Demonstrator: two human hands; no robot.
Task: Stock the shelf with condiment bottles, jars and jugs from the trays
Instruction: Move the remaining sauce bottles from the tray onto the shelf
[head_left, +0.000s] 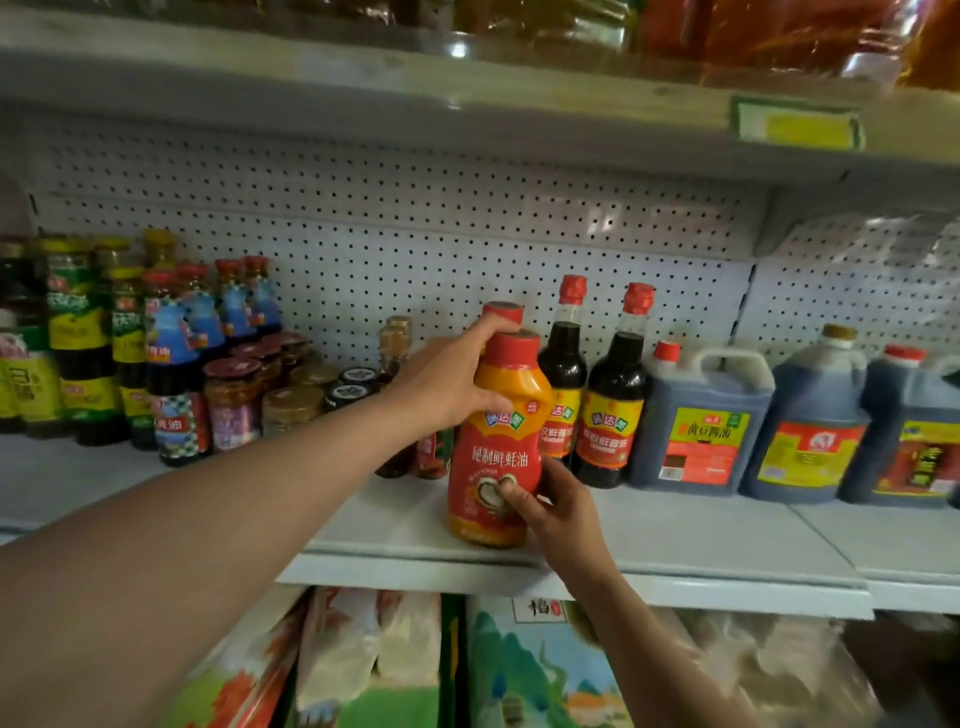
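An orange and red oyster sauce bottle (496, 447) with a red cap stands upright near the front edge of the white shelf (701, 540). My left hand (449, 376) grips its neck and shoulder from the left. My right hand (553, 506) holds its lower body from the right, fingers on the label. A second red cap (503, 312) of a like bottle shows right behind it. Two dark soy sauce bottles (613, 405) stand just to the right.
Three dark jugs (701, 421) with handles line the shelf at the right. Jars (234, 402) and tall oil bottles (83, 338) crowd the left. A pegboard wall (415, 234) backs the shelf. Another shelf hangs overhead. Bagged goods (519, 670) lie below.
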